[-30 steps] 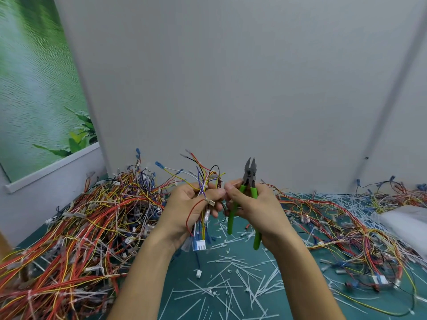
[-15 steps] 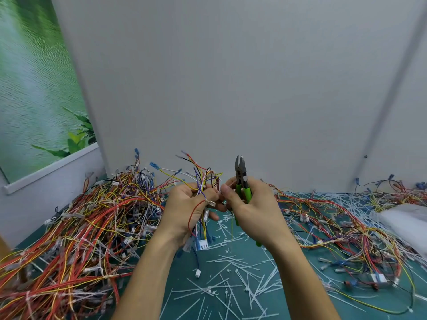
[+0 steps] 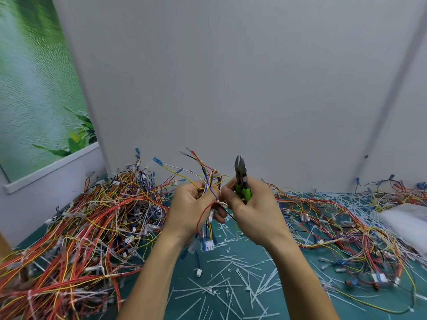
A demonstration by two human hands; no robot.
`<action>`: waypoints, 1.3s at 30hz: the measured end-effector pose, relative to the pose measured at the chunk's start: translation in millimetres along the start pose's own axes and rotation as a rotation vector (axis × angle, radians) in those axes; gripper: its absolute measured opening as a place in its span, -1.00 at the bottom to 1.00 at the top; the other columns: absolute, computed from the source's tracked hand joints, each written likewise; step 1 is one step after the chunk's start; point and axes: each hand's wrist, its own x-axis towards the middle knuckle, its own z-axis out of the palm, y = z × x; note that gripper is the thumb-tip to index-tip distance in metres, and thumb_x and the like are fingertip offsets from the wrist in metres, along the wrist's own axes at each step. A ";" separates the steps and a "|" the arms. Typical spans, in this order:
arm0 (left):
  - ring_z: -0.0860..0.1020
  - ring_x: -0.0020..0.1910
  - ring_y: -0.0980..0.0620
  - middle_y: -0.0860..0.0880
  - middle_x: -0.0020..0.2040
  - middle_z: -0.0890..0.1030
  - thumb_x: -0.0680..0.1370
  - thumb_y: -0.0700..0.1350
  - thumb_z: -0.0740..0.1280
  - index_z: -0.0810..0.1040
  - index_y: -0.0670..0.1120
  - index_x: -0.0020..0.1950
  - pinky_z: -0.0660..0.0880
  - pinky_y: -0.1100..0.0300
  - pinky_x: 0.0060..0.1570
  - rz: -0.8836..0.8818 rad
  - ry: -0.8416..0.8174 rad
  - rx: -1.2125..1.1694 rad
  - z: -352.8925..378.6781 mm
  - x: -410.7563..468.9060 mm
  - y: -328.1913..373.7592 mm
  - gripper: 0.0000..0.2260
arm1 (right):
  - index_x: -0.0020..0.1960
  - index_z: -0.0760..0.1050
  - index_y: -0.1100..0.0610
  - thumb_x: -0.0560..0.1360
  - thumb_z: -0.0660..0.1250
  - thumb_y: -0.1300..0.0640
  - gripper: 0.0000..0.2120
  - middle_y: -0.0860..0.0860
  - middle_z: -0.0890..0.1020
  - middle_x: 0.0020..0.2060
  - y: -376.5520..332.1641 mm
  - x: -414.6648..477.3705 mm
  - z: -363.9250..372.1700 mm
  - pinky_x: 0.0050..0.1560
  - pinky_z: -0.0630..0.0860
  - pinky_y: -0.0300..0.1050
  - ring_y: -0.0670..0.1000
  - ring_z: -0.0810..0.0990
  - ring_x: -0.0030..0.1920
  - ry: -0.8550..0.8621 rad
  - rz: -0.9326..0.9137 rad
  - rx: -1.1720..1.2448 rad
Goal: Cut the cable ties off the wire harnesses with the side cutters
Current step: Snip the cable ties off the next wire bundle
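I am gripping a light, floppy wire harness (image 3: 208,185) in my left hand (image 3: 191,204), lifted above the table (image 3: 184,280); my right hand (image 3: 251,209) is clutching the side cutters (image 3: 241,179), tips upward; I am judging it best pinched close beside a tie.

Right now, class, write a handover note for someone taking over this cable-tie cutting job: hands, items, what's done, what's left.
Left hand grips a small wire harness raised above the green mat, its white connector hanging below.
Right hand holds the green-handled side cutters, tips up, not on any tie.
Done: many cut cable ties litter the mat; loose harnesses lie at right.
Left: the held harness, and the pile of harnesses at left, white ties visible on it.
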 end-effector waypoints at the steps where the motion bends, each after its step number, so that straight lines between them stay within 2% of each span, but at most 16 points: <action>1: 0.59 -0.48 -0.12 -0.18 -0.41 0.61 0.63 -0.26 0.31 0.69 -0.07 -0.26 0.54 0.14 -0.47 0.008 -0.005 -0.004 -0.2 0.2 -0.4 -0.70 | -0.15 0.55 0.08 0.61 0.40 0.19 -0.84 -0.25 0.61 -0.37 -0.8 -0.4 -0.5 -0.28 0.41 -0.42 -0.21 0.54 -0.34 -0.001 -0.005 0.016; 4: 0.58 -0.49 -0.10 -0.15 -0.42 0.60 0.55 -0.22 0.31 0.68 -0.06 -0.25 0.53 0.16 -0.48 0.019 -0.036 -0.026 -0.8 -0.1 0.9 -0.77 | -0.15 0.54 0.15 0.62 0.38 0.24 -0.83 -0.25 0.60 -0.41 -3.9 -1.2 -1.7 -0.31 0.41 -0.48 -0.27 0.55 -0.39 -0.015 -0.029 0.074; 7: 0.56 -0.50 -0.12 -0.18 -0.41 0.57 0.46 -0.23 0.31 0.64 -0.08 -0.28 0.52 0.16 -0.51 -0.007 -0.035 -0.080 -3.3 1.7 0.3 -0.83 | -0.11 0.54 0.25 0.64 0.35 0.26 -0.85 -0.15 0.63 -0.40 -5.4 -1.2 -3.5 -0.30 0.47 -0.44 -0.24 0.57 -0.41 -0.050 -0.001 0.164; 10: 0.58 -0.43 -0.13 -0.24 -0.31 0.60 0.45 -0.23 0.37 0.62 -0.21 -0.15 0.52 0.16 -0.50 -0.044 -0.084 -0.132 -5.5 2.0 1.2 -0.94 | -0.10 0.57 0.16 0.65 0.34 0.21 -0.84 -0.08 0.67 -0.32 -3.9 0.4 -8.0 -0.23 0.52 -0.37 -0.14 0.63 -0.31 -0.059 0.062 0.176; 13: 0.62 -0.35 -0.10 -0.25 -0.20 0.65 0.47 -0.20 0.48 0.59 -0.32 -0.05 0.55 0.19 -0.43 -0.057 -0.139 -0.146 -5.7 1.0 2.2 -0.80 | -0.12 0.60 0.09 0.66 0.33 0.16 -0.81 0.05 0.70 -0.24 0.5 3.6 -16.1 -0.14 0.60 -0.22 -0.07 0.64 -0.25 -0.039 0.148 0.208; 16: 0.61 -0.35 -0.05 -0.22 -0.21 0.66 0.48 -0.18 0.48 0.61 -0.29 -0.04 0.58 0.20 -0.33 -0.047 -0.161 -0.143 -5.5 -1.2 3.9 -0.82 | -0.14 0.63 0.08 0.66 0.34 0.10 -0.78 0.17 0.68 -0.23 5.5 5.0 -23.5 -0.07 0.63 -0.01 0.02 0.67 -0.25 -0.049 0.174 0.204; 21: 0.59 -0.36 -0.01 -0.20 -0.18 0.66 0.50 -0.21 0.43 0.63 -0.21 -0.06 0.58 0.20 -0.34 -0.064 -0.126 -0.198 -8.7 0.2 6.8 -0.92 | -0.14 0.63 0.15 0.66 0.34 0.11 -0.77 0.10 0.68 -0.28 11.0 8.6 -28.6 0.05 0.66 0.23 0.05 0.67 -0.26 0.033 0.212 0.262; 24: 0.59 -0.36 0.01 -0.21 -0.17 0.66 0.49 -0.20 0.42 0.67 -0.11 -0.14 0.57 0.20 -0.35 -0.050 -0.116 -0.219 -10.7 -0.1 9.7 -0.96 | -0.13 0.61 0.17 0.67 0.33 0.13 -0.78 0.04 0.67 -0.29 18.3 12.5 -33.5 0.02 0.68 0.23 0.05 0.66 -0.25 0.118 0.240 0.338; 26: 0.59 -0.36 0.01 -0.20 -0.17 0.66 0.50 -0.21 0.41 0.63 -0.16 -0.10 0.56 0.21 -0.36 -0.043 -0.114 -0.246 -11.1 0.0 10.5 -0.97 | -0.13 0.55 0.20 0.68 0.29 0.18 -0.78 0.02 0.61 -0.31 23.9 16.9 -31.8 -0.07 0.68 0.12 0.04 0.61 -0.26 0.179 0.288 0.552; 28: 0.59 -0.35 0.02 -0.17 -0.18 0.66 0.50 -0.21 0.40 0.60 -0.19 -0.06 0.55 0.21 -0.36 -0.043 -0.100 -0.291 -11.3 0.0 11.0 -0.93 | -0.11 0.45 0.18 0.71 0.22 0.20 -0.78 0.03 0.51 -0.32 27.9 23.1 -27.7 -0.10 0.65 0.06 0.03 0.53 -0.30 0.233 0.399 0.888; 30: 0.59 -0.34 0.01 -0.17 -0.19 0.66 0.49 -0.21 0.40 0.61 -0.18 -0.08 0.55 0.22 -0.37 -0.040 -0.079 -0.332 -11.8 0.2 12.4 -0.95 | -0.14 0.36 0.13 0.71 0.15 0.19 -0.76 0.02 0.42 -0.33 32.7 27.0 -26.5 -0.04 0.62 0.12 0.03 0.45 -0.32 0.284 0.544 1.231; 32: 0.60 -0.33 0.00 -0.17 -0.17 0.66 0.49 -0.21 0.41 0.64 -0.15 -0.10 0.57 0.20 -0.35 -0.041 -0.067 -0.348 -13.0 0.6 13.1 -0.97 | -0.22 0.31 0.12 0.66 0.14 0.17 -0.73 0.04 0.35 -0.34 36.2 26.6 -27.7 0.05 0.55 0.28 0.04 0.41 -0.34 0.305 0.660 1.487; 34: 0.61 -0.29 0.00 -0.16 -0.15 0.67 0.49 -0.19 0.42 0.63 -0.19 -0.07 0.59 0.18 -0.28 -0.028 -0.043 -0.306 -13.5 1.5 13.0 -0.92 | -0.30 0.43 0.19 0.59 0.20 0.13 -0.70 0.04 0.32 -0.33 37.1 22.5 -27.0 0.11 0.50 0.46 0.07 0.41 -0.30 0.243 0.697 1.576; 36: 0.62 -0.21 -0.01 -0.15 -0.14 0.68 0.48 -0.17 0.43 0.62 -0.22 -0.03 0.57 0.14 -0.15 -0.018 -0.009 -0.256 -12.4 2.4 11.8 -0.86 | -0.18 0.51 0.25 0.51 0.30 0.09 -0.78 0.06 0.34 -0.28 35.4 19.7 -24.4 0.11 0.50 0.51 0.11 0.43 -0.20 0.143 0.699 1.548; 37: 0.63 -0.16 -0.02 -0.15 -0.14 0.69 0.47 -0.17 0.43 0.63 -0.22 -0.02 0.56 0.12 -0.10 -0.016 0.008 -0.245 -11.3 2.6 11.6 -0.85 | -0.06 0.46 0.21 0.47 0.35 0.07 -0.80 0.08 0.38 -0.24 32.8 19.9 -22.2 0.08 0.54 0.44 0.12 0.45 -0.16 0.100 0.703 1.533; 39: 0.65 -0.13 -0.03 -0.15 -0.15 0.68 0.46 -0.16 0.43 0.62 -0.20 -0.04 0.57 0.13 -0.09 -0.020 0.030 -0.257 -9.7 2.4 12.9 -0.86 | 0.16 0.35 0.16 0.43 0.41 0.04 -0.60 0.13 0.43 -0.16 28.0 20.3 -17.5 -0.07 0.56 0.13 0.11 0.48 -0.13 0.027 0.721 1.507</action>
